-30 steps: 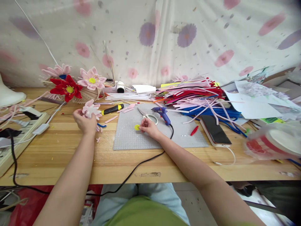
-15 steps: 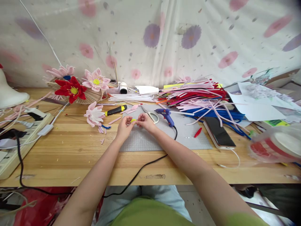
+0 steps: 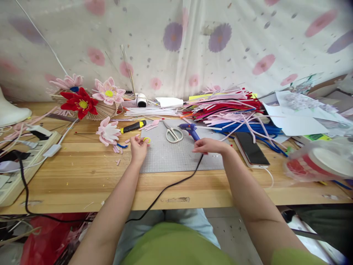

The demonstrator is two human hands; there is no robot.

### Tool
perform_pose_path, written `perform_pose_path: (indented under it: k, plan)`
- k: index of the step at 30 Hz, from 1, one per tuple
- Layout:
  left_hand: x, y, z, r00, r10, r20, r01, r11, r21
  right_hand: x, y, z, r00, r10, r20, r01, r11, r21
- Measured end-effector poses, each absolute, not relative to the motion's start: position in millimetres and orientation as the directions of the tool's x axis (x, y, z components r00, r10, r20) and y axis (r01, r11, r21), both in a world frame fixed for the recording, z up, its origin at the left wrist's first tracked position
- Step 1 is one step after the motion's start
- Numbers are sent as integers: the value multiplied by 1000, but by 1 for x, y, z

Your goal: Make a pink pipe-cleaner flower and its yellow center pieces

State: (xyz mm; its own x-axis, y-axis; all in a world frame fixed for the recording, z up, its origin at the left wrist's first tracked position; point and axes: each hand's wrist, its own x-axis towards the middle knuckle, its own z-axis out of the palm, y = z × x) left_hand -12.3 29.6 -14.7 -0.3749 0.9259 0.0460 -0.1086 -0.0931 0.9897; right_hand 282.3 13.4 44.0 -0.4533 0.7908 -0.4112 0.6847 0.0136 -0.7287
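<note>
My left hand (image 3: 138,148) pinches a yellow curl (image 3: 147,140); right hand (image 3: 209,146), grasp unclear, meets the glue gun (image 3: 190,128), barrel lengthwise toward the mat's (image 3: 165,159) left edge.

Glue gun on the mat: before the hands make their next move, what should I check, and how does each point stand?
1. Yellow piece held in the left hand: ok.
2. Right hand at the glue gun, by its handle: ok.
3. Firm grip on that handle: cannot tell.
4. Glue gun hot: cannot tell.
5. Scissors apart from both hands: ok.
6. Black cord kept off the table's front edge: not ok, it drops over.
</note>
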Motion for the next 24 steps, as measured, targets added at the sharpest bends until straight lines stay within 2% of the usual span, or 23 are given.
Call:
perform_pose_path:
  k: [1,3,4,6,8,12,18,21,24]
  plan:
    - [-14,30,-17,-383,922,57,-96,-101,990,294,14,43,-350,863,-364,732,10,-681]
    - [-16,31,-20,-397,915,76,-65,-111,992,303,19,37,-138,976,-171,785,2,-619]
    - [-18,32,-21,-407,909,90,-47,-119,992,302,24,32,-69,995,-68,784,12,-620]
    - [-21,34,-25,-428,895,125,-17,-146,989,289,36,20,-36,998,57,744,65,-665]
    - [-23,35,-27,-441,884,158,4,-174,985,272,49,7,-25,997,71,710,68,-701]
    - [-25,33,-29,-429,880,205,61,-198,978,255,75,-10,110,992,61,659,-27,-752]
    - [-19,28,-27,-402,887,229,181,-168,969,270,119,-12,-1,996,87,585,71,-808]
    - [-20,28,-27,-422,879,220,171,-161,972,277,128,-12,-53,993,106,549,117,-828]
    - [-22,31,-28,-432,875,218,153,-167,974,280,121,-12,-113,986,122,593,165,-788]
